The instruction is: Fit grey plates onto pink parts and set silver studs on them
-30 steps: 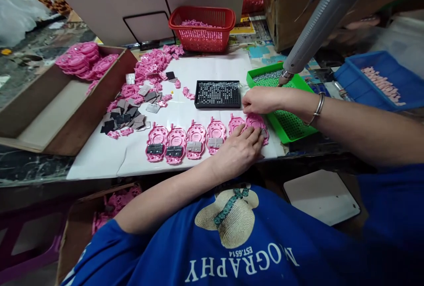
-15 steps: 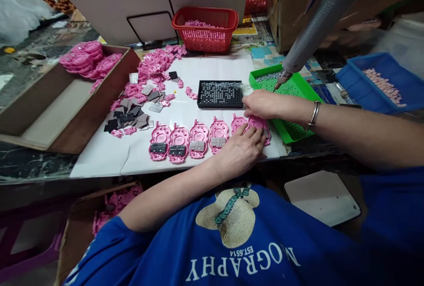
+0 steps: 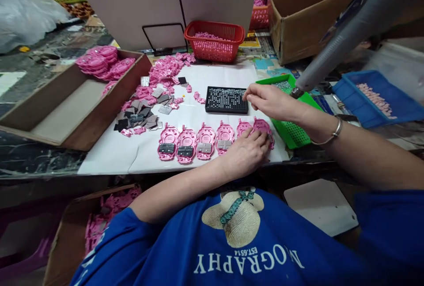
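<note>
My left hand lies with bent fingers over the rightmost pink plastic casing, holding it against the white sheet. The fingers hide most of that casing and the lower part of the one beside it. My right hand is at the right edge of a black perforated tray of small screws. Its thumb and index finger are pinched together; anything between them is too small to make out. Left of my left hand, several pink casings stand in a row, each with a black or grey plate across its lower half.
A grey electric screwdriver hangs above my right forearm. Behind that arm lies a green tray with screws. A red basket, loose pink parts, grey plates, a cardboard box and a blue bin surround the white sheet.
My right hand has risen slightly and moved left over the black tray's edge. My left hand stays on the casing. The whole view has shifted a little.
</note>
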Demonstrator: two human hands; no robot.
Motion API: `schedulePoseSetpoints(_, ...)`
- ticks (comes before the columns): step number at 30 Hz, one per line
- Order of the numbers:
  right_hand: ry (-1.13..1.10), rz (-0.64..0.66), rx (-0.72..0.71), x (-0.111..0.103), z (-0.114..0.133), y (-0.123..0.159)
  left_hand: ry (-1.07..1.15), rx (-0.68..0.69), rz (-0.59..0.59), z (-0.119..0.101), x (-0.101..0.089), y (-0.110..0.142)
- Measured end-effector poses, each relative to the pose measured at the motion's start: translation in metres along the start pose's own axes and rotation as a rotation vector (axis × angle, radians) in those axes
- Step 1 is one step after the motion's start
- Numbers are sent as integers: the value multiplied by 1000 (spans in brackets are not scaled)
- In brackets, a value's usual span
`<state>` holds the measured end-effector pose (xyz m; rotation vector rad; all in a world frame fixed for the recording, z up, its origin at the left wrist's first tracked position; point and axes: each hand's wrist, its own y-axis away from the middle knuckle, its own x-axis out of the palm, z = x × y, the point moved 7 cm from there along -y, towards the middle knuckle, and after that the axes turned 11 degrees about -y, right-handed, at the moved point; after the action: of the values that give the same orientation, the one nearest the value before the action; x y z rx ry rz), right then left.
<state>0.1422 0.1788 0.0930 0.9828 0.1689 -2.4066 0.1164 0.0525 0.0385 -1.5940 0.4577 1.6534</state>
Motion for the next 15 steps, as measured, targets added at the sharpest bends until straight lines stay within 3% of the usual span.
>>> schedulePoseSetpoints(3, -359, 114, 87, 17, 7, -9, 13, -18, -50, 10, -14, 9)
schedulePoseSetpoints(6, -490, 156, 131, 34, 13, -28, 38, -89, -131, 36, -35, 29)
schedulePoseSetpoints(11, -524, -17, 76, 37, 42, -85, 131, -278, -287, 109, -60, 73)
schedulePoseSetpoints(15, -477, -234, 31, 19, 70, -155, 231, -531, -481, 177, -67, 112)
